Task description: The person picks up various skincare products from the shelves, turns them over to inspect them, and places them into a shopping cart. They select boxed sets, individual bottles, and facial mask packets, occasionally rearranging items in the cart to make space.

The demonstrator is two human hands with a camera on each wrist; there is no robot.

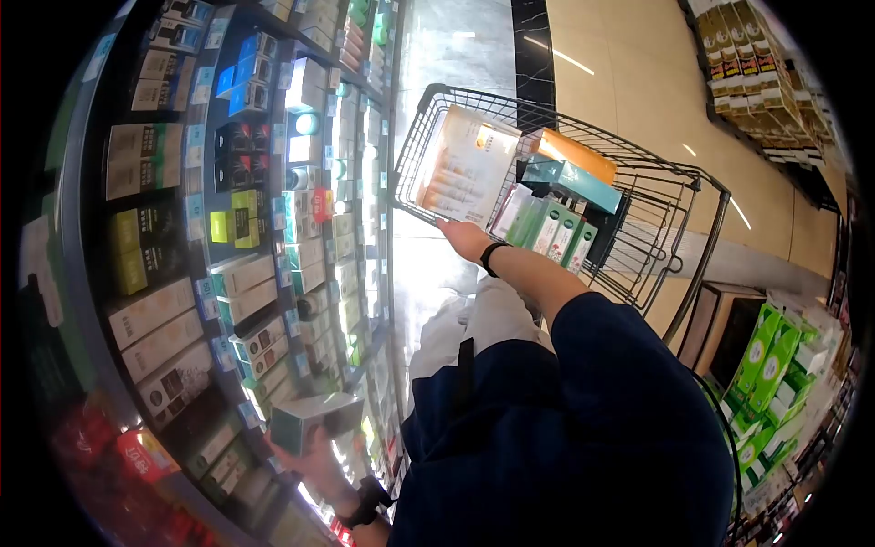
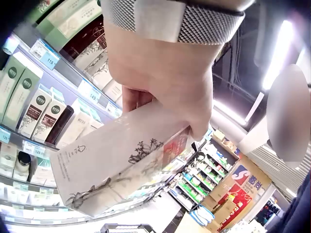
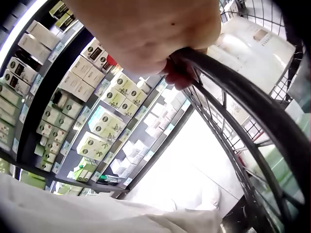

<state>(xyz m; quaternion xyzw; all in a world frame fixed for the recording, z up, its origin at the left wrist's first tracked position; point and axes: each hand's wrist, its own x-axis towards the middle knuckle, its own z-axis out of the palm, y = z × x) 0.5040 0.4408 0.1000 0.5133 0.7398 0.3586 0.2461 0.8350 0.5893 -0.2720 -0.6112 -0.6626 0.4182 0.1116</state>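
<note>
My left hand (image 1: 324, 474) grips a carton (image 1: 314, 424) in front of the shelves at the lower left of the head view. In the left wrist view this carton (image 2: 112, 155) is white, with a dark plant drawing and a red patch, and is held tilted; some of the fingers are hidden behind it. My right hand (image 1: 467, 242) holds the side rim of a black wire shopping cart (image 1: 674, 264). The right wrist view shows its fingers curled round the dark rail (image 3: 243, 107). Inside the cart lie a large white package (image 1: 469, 164), an orange box (image 1: 576, 155), a teal box (image 1: 571, 185) and several green-and-white cartons (image 1: 551, 228).
Tall shelves (image 1: 196, 210) packed with boxed goods and price tags run along the left. Brown-gold packages (image 1: 743, 59) are stacked at the upper right, green packs (image 1: 770, 365) at the lower right. Pale tiled floor (image 1: 611, 68) lies beyond the cart.
</note>
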